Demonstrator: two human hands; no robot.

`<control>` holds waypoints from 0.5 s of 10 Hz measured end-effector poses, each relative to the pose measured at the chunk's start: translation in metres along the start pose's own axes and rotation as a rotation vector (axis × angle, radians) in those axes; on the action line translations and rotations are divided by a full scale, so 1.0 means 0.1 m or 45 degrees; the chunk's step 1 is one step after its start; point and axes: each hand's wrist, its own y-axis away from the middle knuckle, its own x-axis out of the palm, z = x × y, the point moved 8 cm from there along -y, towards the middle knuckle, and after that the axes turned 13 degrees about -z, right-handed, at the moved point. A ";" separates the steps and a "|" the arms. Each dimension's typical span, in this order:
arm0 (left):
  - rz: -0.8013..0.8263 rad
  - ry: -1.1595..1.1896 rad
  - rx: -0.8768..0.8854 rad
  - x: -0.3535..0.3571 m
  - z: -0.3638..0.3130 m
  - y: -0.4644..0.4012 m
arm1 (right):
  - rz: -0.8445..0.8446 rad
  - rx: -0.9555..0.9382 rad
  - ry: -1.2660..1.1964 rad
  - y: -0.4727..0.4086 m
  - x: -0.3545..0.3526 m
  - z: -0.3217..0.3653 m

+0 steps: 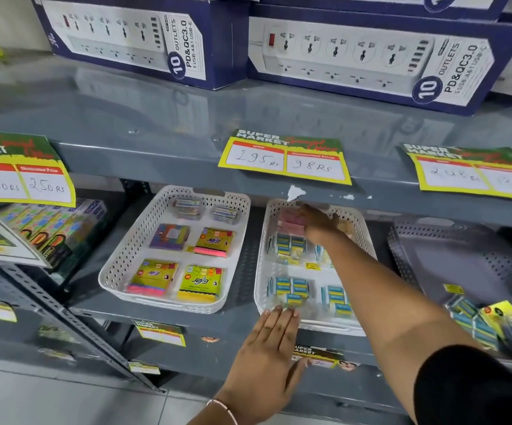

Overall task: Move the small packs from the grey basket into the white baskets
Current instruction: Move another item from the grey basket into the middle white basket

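Two white baskets stand side by side on the middle shelf. The left white basket [119, 259] holds yellow and purple packs [201, 282]. The right white basket [262, 271] holds blue-and-white small packs [291, 288] and pink packs [291, 222] at its back. My right hand [319, 225] reaches deep into this basket, its fingers closed over a pink pack. My left hand [268, 342] lies flat against that basket's front rim and holds nothing. The grey basket [451, 259] sits to the right, with blue and yellow packs [478, 320] at its front.
The shelf above [187, 118] overhangs the baskets' backs and carries power-strip boxes [371, 56] and yellow price cards [285, 157]. Colourful boxes [55, 231] fill the shelf's left end. A grey upright [73, 320] slants at lower left.
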 end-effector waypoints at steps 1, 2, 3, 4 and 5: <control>0.007 -0.012 -0.008 0.01 -0.03 0.00 | 0.062 -0.059 -0.021 0.57 -0.47 0.52; 0.010 0.025 -0.025 0.04 -0.11 -0.03 | 0.014 -0.007 0.028 0.78 -0.67 0.38; -0.004 0.129 0.028 0.08 -0.42 -0.18 | -0.332 -0.184 0.140 1.08 -1.14 -0.04; -0.019 0.178 0.088 0.12 -0.74 -0.36 | -0.380 -0.125 0.068 1.36 -1.40 -0.60; -0.024 0.212 0.209 0.25 -1.37 -0.67 | -0.455 0.043 0.028 1.88 -2.01 -1.36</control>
